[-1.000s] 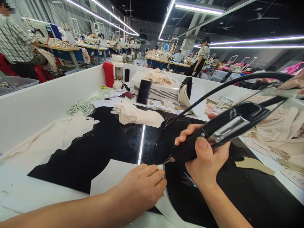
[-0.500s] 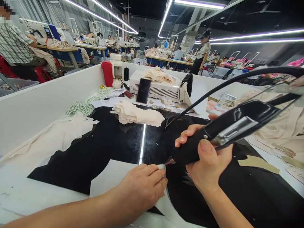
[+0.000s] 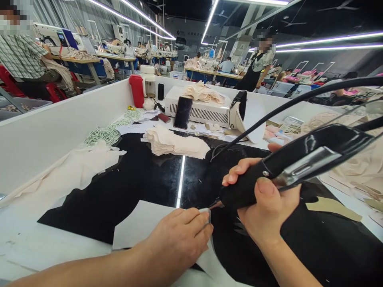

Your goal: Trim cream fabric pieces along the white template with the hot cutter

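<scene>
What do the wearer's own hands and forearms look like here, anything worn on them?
Both are bare. The left hand and right hand wear no gloves, rings or watch that can be seen, and both forearms are uncovered to the frame edge, with no sleeve in view. The fingernails are short and unpainted.
</scene>
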Tool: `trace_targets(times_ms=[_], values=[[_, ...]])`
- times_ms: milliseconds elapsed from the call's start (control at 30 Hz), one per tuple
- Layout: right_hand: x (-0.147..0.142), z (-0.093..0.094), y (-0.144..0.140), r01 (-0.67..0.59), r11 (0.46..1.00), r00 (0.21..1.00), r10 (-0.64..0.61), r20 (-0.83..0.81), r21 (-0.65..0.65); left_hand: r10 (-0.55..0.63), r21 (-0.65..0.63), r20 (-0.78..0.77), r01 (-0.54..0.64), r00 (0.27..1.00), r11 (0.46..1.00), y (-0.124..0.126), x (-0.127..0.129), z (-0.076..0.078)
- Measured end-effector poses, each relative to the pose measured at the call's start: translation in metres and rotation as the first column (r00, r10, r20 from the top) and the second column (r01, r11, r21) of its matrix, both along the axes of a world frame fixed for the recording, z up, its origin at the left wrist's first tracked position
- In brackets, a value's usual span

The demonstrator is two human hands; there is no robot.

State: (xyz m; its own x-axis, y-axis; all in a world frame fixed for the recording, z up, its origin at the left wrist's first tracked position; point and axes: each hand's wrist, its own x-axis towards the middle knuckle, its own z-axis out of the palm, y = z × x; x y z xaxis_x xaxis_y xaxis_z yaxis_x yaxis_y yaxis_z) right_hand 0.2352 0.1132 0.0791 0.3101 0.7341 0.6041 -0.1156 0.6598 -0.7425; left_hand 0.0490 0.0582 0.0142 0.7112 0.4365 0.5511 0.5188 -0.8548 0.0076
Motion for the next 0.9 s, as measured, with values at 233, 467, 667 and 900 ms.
trace_targets(times_ms=[233, 467, 667, 900], values=[[-0.001, 0.000, 0.003, -0.027, 0.998, 0.999, 0.029, -0.042, 0.049, 0.022, 0.049, -0.001, -0.022, 1.000, 0.999, -0.001, 0.002, -0.001], [0.000, 0.001, 0.003, -0.022, 0.998, 0.999, 0.024, -0.026, 0.057, 0.032, 0.053, 0.013, -0.032, 0.999, 0.998, -0.003, 0.002, -0.004], [-0.001, 0.008, 0.002, -0.025, 0.999, 0.997, 0.028, -0.078, 0.046, 0.029, 0.051, -0.018, -0.028, 0.999, 0.998, -0.003, 0.001, -0.005], [-0.001, 0.005, 0.001, -0.049, 0.998, 0.997, 0.051, -0.063, 0.041, 0.029, 0.057, -0.034, -0.027, 0.999, 0.998, -0.003, 0.002, -0.009]])
